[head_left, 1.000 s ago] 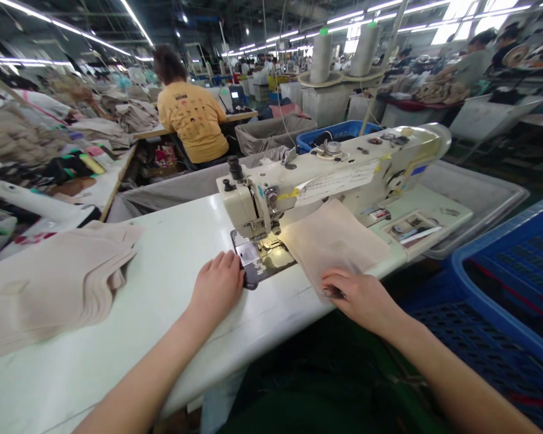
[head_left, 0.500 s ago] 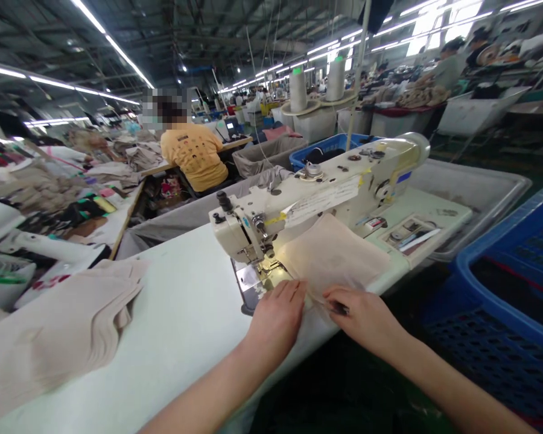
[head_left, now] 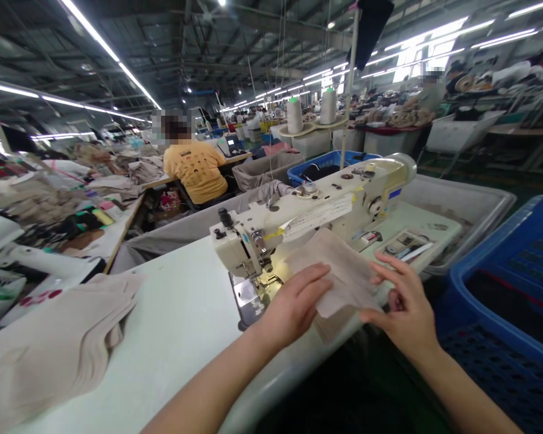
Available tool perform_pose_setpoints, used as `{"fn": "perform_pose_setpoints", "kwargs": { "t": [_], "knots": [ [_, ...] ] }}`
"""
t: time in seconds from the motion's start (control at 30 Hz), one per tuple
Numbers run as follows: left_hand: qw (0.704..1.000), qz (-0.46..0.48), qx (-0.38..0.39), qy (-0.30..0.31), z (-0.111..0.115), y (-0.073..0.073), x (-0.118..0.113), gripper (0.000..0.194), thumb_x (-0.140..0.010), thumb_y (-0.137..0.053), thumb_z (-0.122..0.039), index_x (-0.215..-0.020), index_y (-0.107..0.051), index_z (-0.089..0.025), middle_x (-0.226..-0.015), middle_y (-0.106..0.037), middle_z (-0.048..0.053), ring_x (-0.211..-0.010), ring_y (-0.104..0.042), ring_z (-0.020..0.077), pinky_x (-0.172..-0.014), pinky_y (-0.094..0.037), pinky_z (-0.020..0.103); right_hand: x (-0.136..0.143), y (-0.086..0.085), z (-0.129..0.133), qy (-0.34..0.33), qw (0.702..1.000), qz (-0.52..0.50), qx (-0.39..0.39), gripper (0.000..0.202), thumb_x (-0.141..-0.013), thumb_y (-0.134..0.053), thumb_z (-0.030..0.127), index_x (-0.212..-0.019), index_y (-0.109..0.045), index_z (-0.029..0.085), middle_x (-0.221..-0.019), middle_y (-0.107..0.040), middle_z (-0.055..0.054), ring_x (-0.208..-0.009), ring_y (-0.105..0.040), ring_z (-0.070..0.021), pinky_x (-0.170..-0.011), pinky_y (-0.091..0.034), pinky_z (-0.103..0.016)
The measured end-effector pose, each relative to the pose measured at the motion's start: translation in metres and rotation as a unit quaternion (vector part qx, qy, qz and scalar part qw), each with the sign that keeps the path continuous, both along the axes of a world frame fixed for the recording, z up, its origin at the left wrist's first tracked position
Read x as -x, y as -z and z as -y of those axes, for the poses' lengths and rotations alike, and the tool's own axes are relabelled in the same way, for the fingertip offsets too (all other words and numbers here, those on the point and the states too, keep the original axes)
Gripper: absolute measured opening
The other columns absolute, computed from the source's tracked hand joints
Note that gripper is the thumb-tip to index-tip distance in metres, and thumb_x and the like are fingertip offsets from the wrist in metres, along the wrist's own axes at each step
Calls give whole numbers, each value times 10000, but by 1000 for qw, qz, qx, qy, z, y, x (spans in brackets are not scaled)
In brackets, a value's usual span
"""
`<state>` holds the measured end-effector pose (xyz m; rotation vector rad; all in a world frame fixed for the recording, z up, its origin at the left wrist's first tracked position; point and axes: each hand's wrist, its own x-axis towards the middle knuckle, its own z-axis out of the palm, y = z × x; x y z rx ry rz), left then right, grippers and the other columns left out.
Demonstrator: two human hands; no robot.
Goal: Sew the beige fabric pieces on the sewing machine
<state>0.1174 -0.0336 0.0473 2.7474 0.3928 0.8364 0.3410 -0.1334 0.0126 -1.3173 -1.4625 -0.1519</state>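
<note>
A beige fabric piece (head_left: 344, 271) lies on the sewing machine's bed, right of the needle area, its near edge hanging toward the table's front. My left hand (head_left: 298, 301) rests on the fabric's left part, fingers stretched out and pointing right. At the fabric's right edge is my right hand (head_left: 400, 301), fingers spread and thumb apart, with nothing gripped. The white sewing machine (head_left: 317, 211) stands behind the fabric, its lamp lighting the needle plate. On the table's left lies a stack of beige fabric pieces (head_left: 63, 337).
A blue basket (head_left: 484, 259) stands at the right, near my right forearm. A small tray (head_left: 405, 244) with tools sits on the machine table's right. Behind are a grey cloth bin (head_left: 181, 226) and a seated person in a yellow shirt (head_left: 194, 169).
My right hand has opened and moved right, off its pinch on the fabric's near edge. My left hand has shifted right onto the fabric, which now shows a raised, folded near edge.
</note>
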Motion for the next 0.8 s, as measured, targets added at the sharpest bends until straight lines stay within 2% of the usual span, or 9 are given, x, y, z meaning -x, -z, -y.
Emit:
{"fn": "perform_pose_setpoints", "kwargs": {
  "t": [0.07, 0.13, 0.27, 0.4, 0.5, 0.57, 0.67, 0.73, 0.8],
  "knots": [
    [999, -21, -31, 28, 19, -6, 28, 427, -1005, -351, -129, -1410, -473, -189, -1470, -533, 168, -1452, -402, 257, -1139, -445, 466, -4, -4, 4, -18, 998, 66, -17, 624, -799, -752, 586, -1304, -628, 242, -1393, -562, -178, -1023, -689, -301, -869, -594, -446],
    [999, -25, -35, 29, 39, 0, 66, 476, -1004, -341, -135, -1472, -388, -207, -1458, -550, 164, -1454, -400, 256, -1122, -467, 445, 1, -4, 9, -74, 989, 125, 1, 601, -792, -779, 546, -1289, -640, 240, -1375, -599, -172, -1073, -690, -305, -935, -572, -439],
    [996, -71, 18, -56, 78, 33, 145, 457, -987, -337, -143, -1426, -441, -219, -1428, -584, 149, -1425, -447, 232, -1110, -478, 398, 34, 8, 14, -258, 947, 174, 84, 785, -665, -766, 719, -1221, -668, 173, -1297, -671, -197, -1149, -672, -318, -983, -549, -398],
    [980, -110, 50, -156, 107, 50, 198, 408, -962, -378, -126, -1334, -498, -240, -1370, -641, 105, -1375, -512, 229, -1220, -290, 529, 66, 21, 11, -392, 879, 220, 162, 771, -654, -848, 607, -1261, -656, 170, -1335, -660, -180, -1218, -635, -314, -1031, -514, -402],
    [975, -90, 63, -195, 113, 49, 216, 378, -973, -391, -119, -1313, -493, -247, -1318, -678, 85, -1290, -595, 205, -1236, -250, 534, 79, 21, 1, -432, 830, 276, 219, 747, -683, -892, 388, -1347, -607, 196, -1427, -593, -154, -1298, -573, -313, -1004, -535, -404],
    [972, -71, 77, -209, 111, 45, 219, 356, -999, -367, -129, -1307, -501, -250, -1268, -707, 63, -1210, -651, 183, -1236, -262, 518, 84, 17, -8, -439, 809, 305, 244, 688, -708, -874, 243, -1342, -611, 224, -1460, -568, -128, -1332, -543, -304, -995, -541, -403],
    [951, -59, 147, -264, 103, 36, 216, 324, -1034, -344, -186, -1263, -563, -254, -1204, -730, 35, -1153, -674, 174, -1177, -387, 452, 89, 8, -25, -444, 808, 278, 269, 421, -764, -798, 167, -1165, -693, 239, -1458, -577, -94, -1331, -543, -282, -1037, -505, -411],
    [925, -44, 215, -311, 98, 30, 210, 302, -1045, -346, -261, -1170, -620, -239, -1114, -745, 35, -1070, -693, 181, -1018, -525, 357, 94, 5, -34, -456, 818, 211, 282, 207, -803, -730, 156, -993, -711, 236, -1369, -652, -73, -1268, -595, -256, -1036, -497, -393],
    [896, -12, 267, -355, 92, 26, 203, 315, -1038, -359, -341, -1031, -648, -217, -961, -739, 31, -912, -697, 184, -837, -567, 296, 99, 7, -42, -454, 826, 115, 313, 80, -830, -677, 178, -884, -684, 237, -1190, -738, -56, -1132, -670, -230, -966, -529, -359]
  ]
}}
